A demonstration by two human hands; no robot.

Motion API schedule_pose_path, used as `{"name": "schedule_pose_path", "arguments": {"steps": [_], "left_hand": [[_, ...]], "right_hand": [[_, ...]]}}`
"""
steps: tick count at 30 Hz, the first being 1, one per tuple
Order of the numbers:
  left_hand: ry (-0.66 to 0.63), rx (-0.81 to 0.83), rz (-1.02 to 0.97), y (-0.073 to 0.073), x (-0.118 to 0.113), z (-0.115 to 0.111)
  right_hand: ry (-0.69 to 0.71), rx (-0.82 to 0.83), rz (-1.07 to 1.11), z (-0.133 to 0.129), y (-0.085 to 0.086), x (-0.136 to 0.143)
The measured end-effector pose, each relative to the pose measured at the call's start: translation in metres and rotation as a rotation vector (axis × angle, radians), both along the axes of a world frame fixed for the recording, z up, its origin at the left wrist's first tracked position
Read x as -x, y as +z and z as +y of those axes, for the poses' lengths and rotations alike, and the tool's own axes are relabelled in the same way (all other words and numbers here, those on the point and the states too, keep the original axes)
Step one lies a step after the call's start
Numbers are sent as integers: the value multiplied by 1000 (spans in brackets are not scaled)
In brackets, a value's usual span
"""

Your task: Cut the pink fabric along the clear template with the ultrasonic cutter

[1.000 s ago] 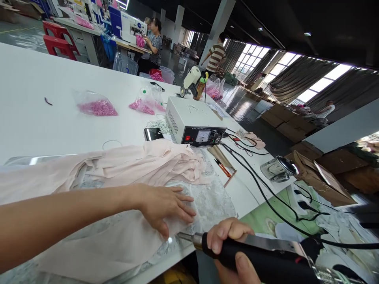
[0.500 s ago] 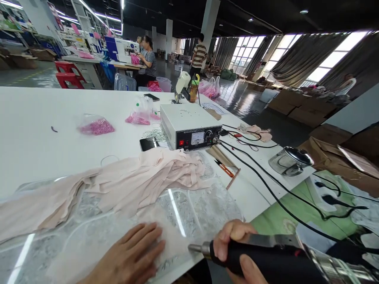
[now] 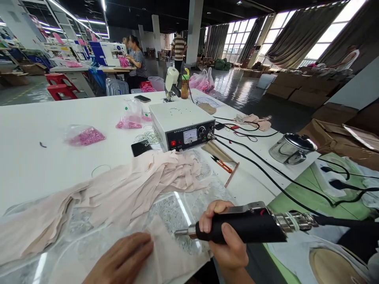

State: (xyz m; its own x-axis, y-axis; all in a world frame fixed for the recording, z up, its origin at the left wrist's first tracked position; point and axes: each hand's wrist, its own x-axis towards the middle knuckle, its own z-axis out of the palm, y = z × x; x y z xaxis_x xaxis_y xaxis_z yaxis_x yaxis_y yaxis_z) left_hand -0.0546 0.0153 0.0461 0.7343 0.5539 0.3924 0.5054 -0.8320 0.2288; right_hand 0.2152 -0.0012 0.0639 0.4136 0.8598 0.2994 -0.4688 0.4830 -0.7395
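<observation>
Near the bottom of the view, my left hand (image 3: 126, 256) rests on a pale pink piece of fabric (image 3: 174, 252). Its fingers are pressed together at the fabric, and its thumb is hidden. My right hand (image 3: 223, 236) is wrapped round a black handheld ultrasonic tool (image 3: 245, 225), whose metal tip (image 3: 181, 232) points left, just above the fabric's edge. A black cable runs from the tool's rear off to the right. Beneath the work lies a clear, shiny sheet (image 3: 168, 205). Beyond it is a heap of pale pink fabric strips (image 3: 142, 177).
A white control box (image 3: 182, 122) stands behind the strips. Orange thread snips (image 3: 222, 163), a lidded glass mug (image 3: 291, 149), a phone (image 3: 141, 148) and bags of pink pieces (image 3: 85, 136) are on the table. Black cables (image 3: 251, 165) cross its right side. Co-workers are farther back.
My left hand's fingers have drawn together from a spread, flat pose, and the fabric under it has shifted and creased. My right hand has moved the tool left and up, turning it more level.
</observation>
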Motion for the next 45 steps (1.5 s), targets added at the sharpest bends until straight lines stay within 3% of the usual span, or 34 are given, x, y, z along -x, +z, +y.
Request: {"name": "schedule_pose_path", "arguments": {"steps": [3,7,11,20,29,36,45], "left_hand": [[208,94,-81,8,-17,17],[312,156,-34,19,-44,40],[313,231,-29,21,-54,42],[313,343,-118,12,-42,31],[233,231,-195,3,-29,24],[7,9,-13,-11,-18,18],[-62,-174,149,-1,-17,17]], "right_hand": [[13,24,16,3,-3,4],[14,-3,28,8,0,10],[11,-26,25,12,3,12],[-20,-33,58,23,3,19],[11,1,114,26,2,30],[80,17,68,24,2,30],[153,54,67,17,0,29]]}}
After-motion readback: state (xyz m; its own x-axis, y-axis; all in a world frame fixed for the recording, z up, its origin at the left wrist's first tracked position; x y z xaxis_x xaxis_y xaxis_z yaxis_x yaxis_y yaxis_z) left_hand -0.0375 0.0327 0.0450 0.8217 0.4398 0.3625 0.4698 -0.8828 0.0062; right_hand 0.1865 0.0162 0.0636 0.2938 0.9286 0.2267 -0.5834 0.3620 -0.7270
